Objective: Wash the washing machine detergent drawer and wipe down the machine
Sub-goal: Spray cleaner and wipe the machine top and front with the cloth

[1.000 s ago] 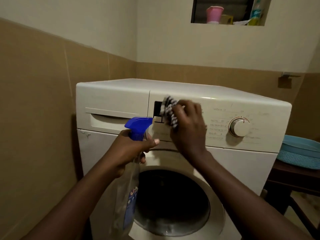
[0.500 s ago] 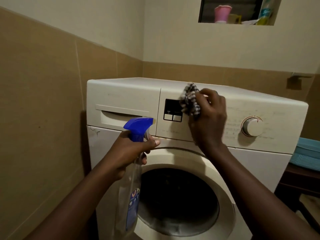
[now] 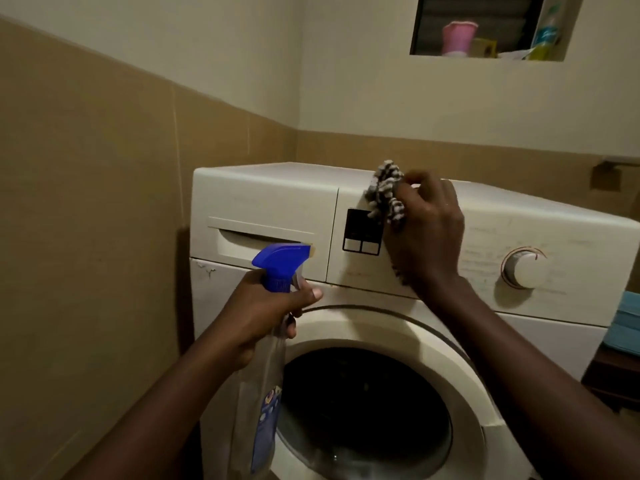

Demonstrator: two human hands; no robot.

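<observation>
A white front-loading washing machine (image 3: 263, 188) fills the middle of the head view. Its detergent drawer (image 3: 263, 237) sits closed at the upper left of the front. My right hand (image 3: 427, 233) grips a striped black-and-white cloth (image 3: 386, 192) and presses it against the top edge of the control panel, just above the dark display (image 3: 360, 233). My left hand (image 3: 266, 310) holds a clear spray bottle (image 3: 259, 393) with a blue trigger head by its neck, in front of the drawer's lower right corner. The round door (image 3: 363, 410) is closed.
A white dial (image 3: 524, 268) sits right of my right hand. Tan tiled wall runs close along the machine's left side. A blue basin (image 3: 627, 323) rests on a dark wooden stand at the right edge. A wall niche (image 3: 485, 29) above holds a pink cup and bottles.
My right hand has carried the cloth from over the display up and to the right, to the panel's top edge. The left hand with the bottle has stayed put; the camera has shifted left.
</observation>
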